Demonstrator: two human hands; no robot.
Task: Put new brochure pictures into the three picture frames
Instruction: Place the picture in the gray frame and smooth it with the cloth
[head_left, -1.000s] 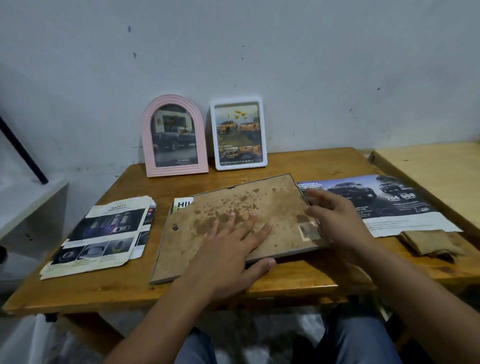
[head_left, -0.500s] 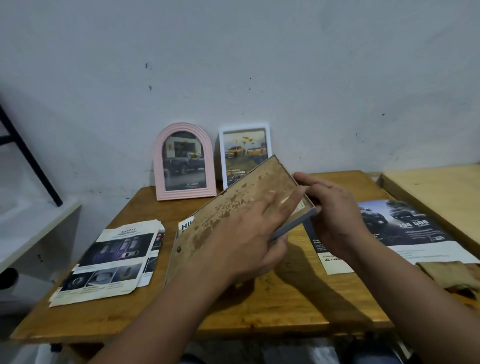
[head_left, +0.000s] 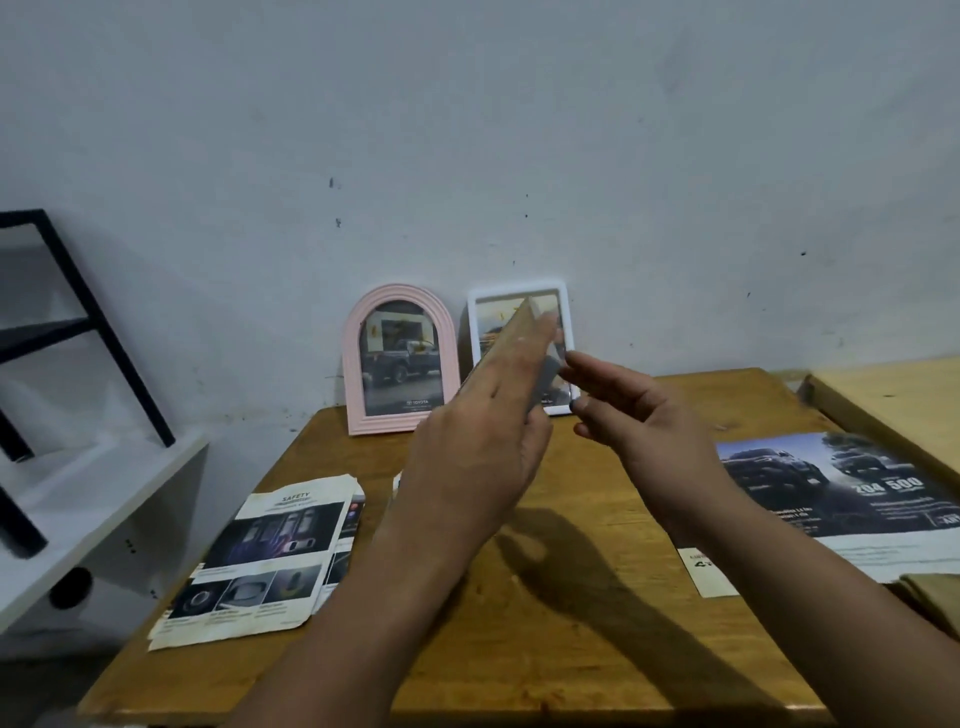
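Brown-backed frame (head_left: 511, 338), raised on edge over the wooden table (head_left: 545, 623), is held by the left hand (head_left: 478, 457), fingers flat on its back, thumb hidden; the right hand (head_left: 634, 415) hovers just beside it, loosely curled, empty; a slip could knock over the white frame (head_left: 563, 322) and pink frame (head_left: 400, 358) behind

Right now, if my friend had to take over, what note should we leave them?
Left hand grips the brown frame, lifted and tilted, back facing you. Right hand is at its right edge; whether it grips is unclear.
Pink arched frame and white frame lean on the wall, car pictures inside.
Brochures: one left, one right.
Left: finish the brown frame, stand it.
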